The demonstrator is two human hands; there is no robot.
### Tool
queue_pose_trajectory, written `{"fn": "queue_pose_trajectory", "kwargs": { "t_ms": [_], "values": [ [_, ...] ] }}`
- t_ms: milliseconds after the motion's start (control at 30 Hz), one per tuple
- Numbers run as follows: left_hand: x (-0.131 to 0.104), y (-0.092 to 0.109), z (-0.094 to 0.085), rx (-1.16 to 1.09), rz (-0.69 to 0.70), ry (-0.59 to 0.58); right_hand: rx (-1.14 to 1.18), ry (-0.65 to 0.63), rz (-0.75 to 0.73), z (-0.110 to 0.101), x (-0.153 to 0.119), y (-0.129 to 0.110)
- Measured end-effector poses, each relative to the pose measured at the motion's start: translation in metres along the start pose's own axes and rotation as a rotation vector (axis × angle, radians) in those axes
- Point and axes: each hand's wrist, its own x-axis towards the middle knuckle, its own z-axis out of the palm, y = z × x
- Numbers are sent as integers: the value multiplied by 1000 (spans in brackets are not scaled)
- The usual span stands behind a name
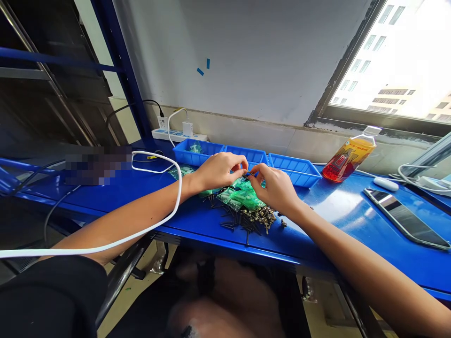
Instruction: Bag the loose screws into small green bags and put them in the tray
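Above the bench (338, 206), my left hand (219, 170) and right hand (277, 188) meet over green bags (247, 195) and screws (244, 218).
Both are pinched nearly closed on a tiny dark piece (249, 173).

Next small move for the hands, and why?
I'd probably let the left hand take the small piece alone, freeing the right hand for the loose screws. Both hands pinch at that piece, too small to identify, above the green packets; the screws lie close by.
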Motion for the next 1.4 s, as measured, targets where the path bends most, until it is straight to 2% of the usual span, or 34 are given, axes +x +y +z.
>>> {"fn": "queue_pose_trajectory", "kwargs": {
  "t_ms": [667, 967, 1400],
  "values": [
    [1, 0, 2, 31, -15, -40, -13, -3, -34, 2, 0, 1],
    [0, 1, 4, 69, -28, -48, -25, -54, -23, 2, -2, -2],
    [0, 1, 4, 59, -23, -57, -10, -63, -32, 1, -2, -2]
  ]
}}
